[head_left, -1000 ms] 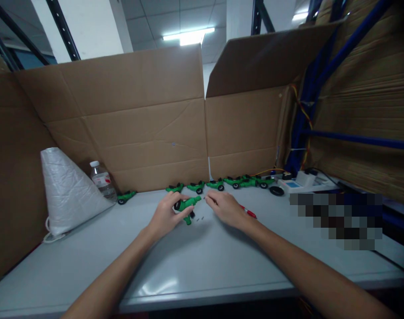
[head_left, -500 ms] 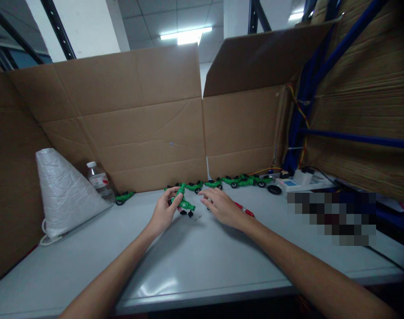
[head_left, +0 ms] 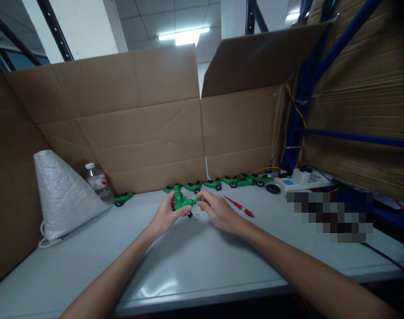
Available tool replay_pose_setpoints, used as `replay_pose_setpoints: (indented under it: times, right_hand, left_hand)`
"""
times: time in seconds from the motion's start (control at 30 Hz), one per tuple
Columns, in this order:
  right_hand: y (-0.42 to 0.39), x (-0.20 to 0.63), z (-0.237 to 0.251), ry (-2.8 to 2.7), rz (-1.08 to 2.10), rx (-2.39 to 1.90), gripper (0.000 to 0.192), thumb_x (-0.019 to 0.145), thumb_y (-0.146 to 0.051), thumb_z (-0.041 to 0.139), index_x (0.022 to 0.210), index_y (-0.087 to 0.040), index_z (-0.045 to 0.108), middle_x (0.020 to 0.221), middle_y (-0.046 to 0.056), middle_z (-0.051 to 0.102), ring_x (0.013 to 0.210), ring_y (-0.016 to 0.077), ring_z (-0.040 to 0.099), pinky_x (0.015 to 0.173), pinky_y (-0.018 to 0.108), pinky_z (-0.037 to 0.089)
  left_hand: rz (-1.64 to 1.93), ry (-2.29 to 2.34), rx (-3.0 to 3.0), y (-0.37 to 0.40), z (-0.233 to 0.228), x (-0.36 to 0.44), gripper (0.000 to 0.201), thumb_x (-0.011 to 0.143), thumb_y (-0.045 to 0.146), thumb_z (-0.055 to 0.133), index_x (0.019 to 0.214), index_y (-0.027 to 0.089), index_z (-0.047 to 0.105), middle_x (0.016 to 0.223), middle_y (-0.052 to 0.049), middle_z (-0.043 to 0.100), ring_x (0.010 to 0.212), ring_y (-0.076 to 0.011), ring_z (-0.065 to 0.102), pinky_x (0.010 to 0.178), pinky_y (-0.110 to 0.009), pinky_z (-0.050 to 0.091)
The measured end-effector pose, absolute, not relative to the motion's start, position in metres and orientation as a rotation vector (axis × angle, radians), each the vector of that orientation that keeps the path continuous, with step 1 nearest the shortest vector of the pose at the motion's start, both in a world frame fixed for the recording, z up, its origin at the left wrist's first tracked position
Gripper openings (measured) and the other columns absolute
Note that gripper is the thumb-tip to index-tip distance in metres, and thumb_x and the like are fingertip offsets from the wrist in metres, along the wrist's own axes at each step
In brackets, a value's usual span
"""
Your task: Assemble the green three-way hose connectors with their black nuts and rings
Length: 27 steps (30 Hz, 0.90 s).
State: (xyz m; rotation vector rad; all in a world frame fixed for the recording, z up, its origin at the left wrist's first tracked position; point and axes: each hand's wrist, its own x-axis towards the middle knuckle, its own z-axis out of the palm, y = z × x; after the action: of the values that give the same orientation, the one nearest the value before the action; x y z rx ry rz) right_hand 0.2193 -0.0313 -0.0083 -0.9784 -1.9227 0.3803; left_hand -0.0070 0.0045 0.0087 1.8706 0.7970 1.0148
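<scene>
In the head view, my left hand [head_left: 166,213] is closed around a green toy car [head_left: 182,203], tilted up a little above the table. My right hand [head_left: 217,208] pinches at the car's narrow right end; whether a tiny part sits between those fingertips is hidden. Just below the car, a small black piece [head_left: 190,215] shows on the tabletop, with a few tiny metal bits [head_left: 195,219] close by. A red screwdriver [head_left: 240,207] lies to the right of my right hand.
Several green toy cars [head_left: 213,184] line the back of the table [head_left: 188,270] against a cardboard wall [head_left: 138,146]. At left stand a water bottle [head_left: 98,182] and a silvery white bag [head_left: 65,199]. A black ring [head_left: 273,188] and power strip [head_left: 303,179] lie at right.
My right hand has closed in on the toy car and now touches its right end. The car has turned in my left hand, its right end higher than before.
</scene>
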Motion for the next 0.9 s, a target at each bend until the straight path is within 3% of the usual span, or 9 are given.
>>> replay_pose_setpoints:
  times: [0.3, 0.5, 0.7, 0.8, 0.9]
  right_hand:
    - [-0.034, 0.219, -0.008, -1.978, 0.486, -1.007, 0.020, 0.110, -0.038, 0.039, 0.099, -0.024, 0.050, 0.082, -0.001, 0.057, 0.075, 0.0191, 0.054, 0.070, 0.029, 0.034]
    - [-0.026, 0.214, -0.018, -1.785, 0.860, -0.863, 0.043, 0.108, -0.056, 0.037, 0.081, -0.024, 0.044, 0.071, -0.003, 0.047, 0.065, 0.0152, 0.045, 0.065, 0.028, 0.036]
    - [-0.018, 0.207, -0.019, -1.516, 1.343, -0.862, 0.046, 0.095, -0.066, 0.053, 0.077, -0.025, 0.041, 0.063, -0.008, 0.034, 0.050, 0.0110, 0.027, 0.049, 0.026, 0.025]
    - [-0.019, 0.210, -0.016, -1.507, 1.319, -0.942, 0.046, 0.095, -0.064, 0.055, 0.076, -0.026, 0.039, 0.061, -0.009, 0.029, 0.050, 0.0114, 0.024, 0.048, 0.026, 0.023]
    - [-0.019, 0.216, -0.017, -1.648, 0.951, -1.014, 0.045, 0.100, -0.058, 0.051, 0.072, -0.024, 0.042, 0.063, -0.004, 0.039, 0.056, 0.0141, 0.036, 0.055, 0.028, 0.029]
  left_hand:
    - [1.120, 0.958, 2.307, 0.001, 0.007, -0.013, 0.042, 0.088, 0.047, 0.079, 0.110, 0.020, 0.055, 0.103, -0.004, 0.069, 0.091, -0.0193, 0.063, 0.081, -0.029, 0.048]
    - [1.061, 0.940, 2.601, -0.005, 0.014, -0.020, 0.037, 0.098, 0.044, 0.067, 0.124, 0.022, 0.052, 0.110, -0.006, 0.068, 0.096, -0.0196, 0.065, 0.087, -0.030, 0.050]
    - [0.986, 0.796, 2.905, -0.005, 0.021, -0.026, 0.025, 0.104, 0.032, 0.059, 0.127, 0.024, 0.056, 0.123, -0.010, 0.067, 0.113, -0.0245, 0.065, 0.099, -0.036, 0.049]
    - [0.912, 0.770, 3.038, -0.004, 0.022, -0.028, 0.025, 0.105, 0.023, 0.052, 0.129, 0.025, 0.060, 0.131, -0.011, 0.067, 0.120, -0.0266, 0.063, 0.103, -0.039, 0.047]
    - [0.858, 0.766, 3.067, -0.004, 0.024, -0.029, 0.026, 0.106, 0.023, 0.051, 0.129, 0.024, 0.061, 0.130, -0.011, 0.068, 0.117, -0.0269, 0.064, 0.100, -0.039, 0.048]
